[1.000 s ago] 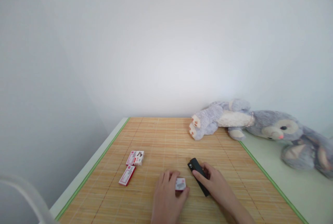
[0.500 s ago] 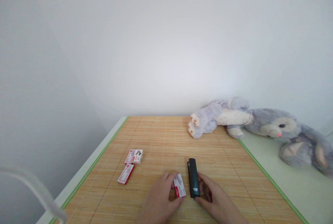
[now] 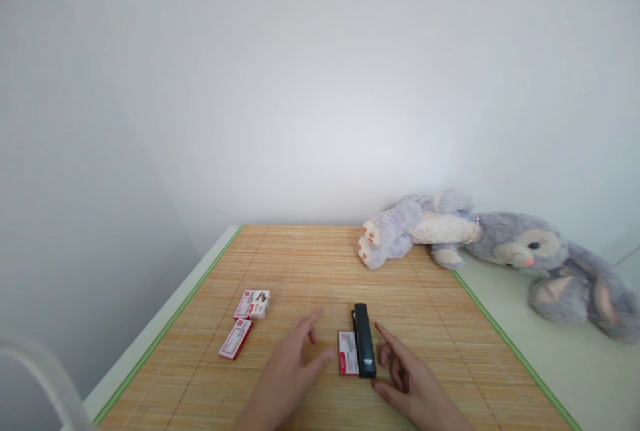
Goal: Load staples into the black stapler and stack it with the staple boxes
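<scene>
A black stapler [image 3: 365,347] lies lengthwise on the bamboo mat [image 3: 310,264], with a small red and white staple box [image 3: 348,361] flat against its left side. My left hand [image 3: 290,371] hovers just left of that box, fingers spread, holding nothing. To the right of the stapler is my right hand [image 3: 407,381], fingers apart and empty, its thumb near the stapler's near end.
Two more red and white staple boxes [image 3: 253,304] [image 3: 235,338] lie at the mat's left. A grey plush rabbit [image 3: 480,244] lies along the back right by the white wall. A pale curved blurred object [image 3: 45,371] crosses the lower left corner.
Both hands have let go. The staple box now lies flat beside the stapler, which was turned straight. The hands have drawn back a little toward me.
</scene>
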Motion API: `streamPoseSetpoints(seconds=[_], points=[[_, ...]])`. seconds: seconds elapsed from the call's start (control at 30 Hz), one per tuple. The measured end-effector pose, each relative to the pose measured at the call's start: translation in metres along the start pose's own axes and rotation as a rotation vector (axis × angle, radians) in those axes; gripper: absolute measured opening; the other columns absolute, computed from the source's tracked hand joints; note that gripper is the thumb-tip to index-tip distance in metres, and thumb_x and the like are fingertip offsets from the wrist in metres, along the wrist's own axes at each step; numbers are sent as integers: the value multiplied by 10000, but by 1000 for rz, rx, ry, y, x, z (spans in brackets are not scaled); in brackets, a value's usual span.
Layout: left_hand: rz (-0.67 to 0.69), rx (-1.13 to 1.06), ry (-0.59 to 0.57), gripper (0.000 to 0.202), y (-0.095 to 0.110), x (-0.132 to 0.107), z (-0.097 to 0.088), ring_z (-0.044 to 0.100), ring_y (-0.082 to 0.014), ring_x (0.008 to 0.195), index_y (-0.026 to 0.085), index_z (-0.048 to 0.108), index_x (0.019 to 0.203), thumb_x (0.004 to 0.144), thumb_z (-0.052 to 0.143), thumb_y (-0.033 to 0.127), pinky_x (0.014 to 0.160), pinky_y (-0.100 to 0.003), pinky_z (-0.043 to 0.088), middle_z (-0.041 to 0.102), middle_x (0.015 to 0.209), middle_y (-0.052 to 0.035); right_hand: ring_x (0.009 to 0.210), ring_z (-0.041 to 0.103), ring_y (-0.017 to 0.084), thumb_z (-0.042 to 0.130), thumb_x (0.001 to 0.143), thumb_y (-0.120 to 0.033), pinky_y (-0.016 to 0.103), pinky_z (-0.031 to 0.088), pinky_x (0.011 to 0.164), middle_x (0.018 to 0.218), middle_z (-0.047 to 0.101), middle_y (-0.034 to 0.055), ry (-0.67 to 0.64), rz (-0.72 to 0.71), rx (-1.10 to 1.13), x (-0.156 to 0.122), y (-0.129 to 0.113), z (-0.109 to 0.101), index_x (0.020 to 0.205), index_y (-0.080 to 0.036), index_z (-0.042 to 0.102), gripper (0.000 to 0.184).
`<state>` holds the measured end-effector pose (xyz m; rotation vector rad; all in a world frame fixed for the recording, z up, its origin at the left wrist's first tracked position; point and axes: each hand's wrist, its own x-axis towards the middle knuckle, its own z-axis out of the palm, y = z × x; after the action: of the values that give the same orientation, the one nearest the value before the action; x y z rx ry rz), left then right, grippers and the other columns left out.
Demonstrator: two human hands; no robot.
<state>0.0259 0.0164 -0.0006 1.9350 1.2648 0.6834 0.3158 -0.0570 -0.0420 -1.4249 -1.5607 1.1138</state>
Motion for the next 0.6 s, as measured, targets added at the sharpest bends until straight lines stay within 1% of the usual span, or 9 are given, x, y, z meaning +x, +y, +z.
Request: streamPoseSetpoints(seconds=[0.03, 0.1, 0.17, 0.27, 0.33, 0.4, 0.47, 0.53, 0.6], points=[[-5, 61, 124, 530, -16, -4, -12, 623, -257, 1094, 329, 529, 1447, 947, 558, 502, 1028, -463, 491, 651, 1172, -48, 661, 503, 118, 666, 848, -308, 273, 461, 639, 1090, 589, 14, 10, 6, 11, -3, 1, -1, 1619, -272, 244, 879], [-4, 262, 388, 410, -50, -13, -38, 556, -303, 1229, 323, 641, 1312, 931, 569, 453, 1115, -550, 418, 614, 1272, -62, 669, 496, 117, 648, 881, -334, 274, 463, 652, 1090, 580, 13, 28, 9, 17, -6, 3, -2, 1609, -285, 269, 822], [-13, 371, 495, 450, -79, -23, -62, 527, -329, 1270, 319, 634, 1323, 883, 603, 408, 1140, -595, 390, 577, 1347, -72, 665, 495, 117, 629, 906, -352, 273, 459, 648, 1072, 578, 8, 42, 0, -1, -8, 4, -1, 1594, -301, 302, 764], [19, 309, 371, 494, -95, -37, -80, 547, -305, 1278, 322, 602, 1360, 867, 569, 320, 1101, -540, 461, 565, 1370, -69, 665, 513, 126, 600, 933, -364, 272, 458, 637, 1018, 580, 3, 49, -24, -64, -8, 5, 2, 1524, -310, 427, 618], [27, 218, 260, 501, -88, -44, -78, 574, -279, 1264, 331, 585, 1378, 879, 552, 306, 1038, -464, 530, 554, 1394, -64, 681, 536, 136, 579, 949, -365, 273, 462, 640, 982, 580, 4, 49, -32, -100, -7, 5, 3, 1455, -300, 510, 514], [18, 170, 205, 476, -78, -47, -72, 587, -269, 1262, 338, 595, 1369, 893, 574, 348, 1018, -429, 552, 546, 1413, -60, 704, 561, 147, 568, 958, -366, 275, 468, 648, 958, 581, 6, 56, -34, -117, -7, 5, 3, 1404, -291, 556, 453], [-7, 212, 234, 513, -70, -48, -68, 571, -295, 1291, 337, 609, 1356, 856, 661, 439, 1082, -477, 513, 553, 1417, -60, 731, 582, 157, 567, 960, -370, 276, 473, 655, 949, 586, 9, 69, -42, -121, -8, 5, 3, 1384, -287, 571, 432], [-49, 297, 277, 652, -68, -48, -66, 542, -343, 1324, 334, 614, 1359, 756, 766, 529, 1144, -556, 443, 574, 1411, -64, 744, 592, 163, 569, 959, -372, 276, 476, 653, 943, 589, 9, 76, -53, -124, -9, 6, 2, 1378, -289, 575, 427], [-75, 322, 229, 757, -67, -48, -67, 523, -371, 1342, 345, 601, 1385, 693, 815, 563, 1158, -592, 413, 578, 1435, -68, 747, 596, 164, 575, 956, -369, 276, 479, 653, 943, 590, 8, 74, -59, -129, -9, 6, 2, 1381, -293, 572, 432]])
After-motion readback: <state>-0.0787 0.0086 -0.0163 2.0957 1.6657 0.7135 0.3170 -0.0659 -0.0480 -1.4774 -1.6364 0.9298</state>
